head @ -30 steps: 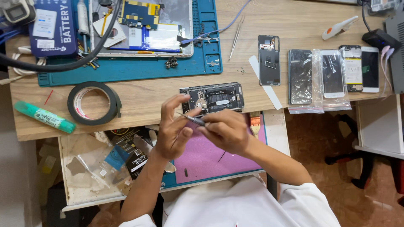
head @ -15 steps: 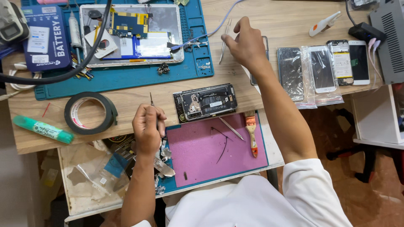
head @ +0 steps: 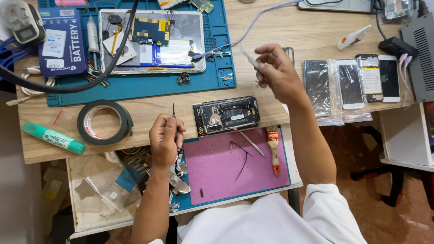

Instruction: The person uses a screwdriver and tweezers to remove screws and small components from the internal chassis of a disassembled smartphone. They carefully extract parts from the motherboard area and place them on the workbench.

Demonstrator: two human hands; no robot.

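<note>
An opened phone lies face down at the wooden desk's front edge, its insides showing. My left hand rests just left of it, closed around a thin screwdriver that points upward. My right hand is raised above the desk behind the phone, pinching a slim pale tool, blurred by motion. On the pink mat in front of the phone lie metal tweezers, a small brush and a thin black cable.
A blue work mat at the back holds a dismantled tablet. A black tape roll and a green marker lie at left. Several phones and bagged screens lie at right. A black hose crosses the back left.
A second ago both hands worked over the opened phone. My right hand then reached to the back of the desk and now lifts back with a slim tool; my left hand stays beside the phone.
</note>
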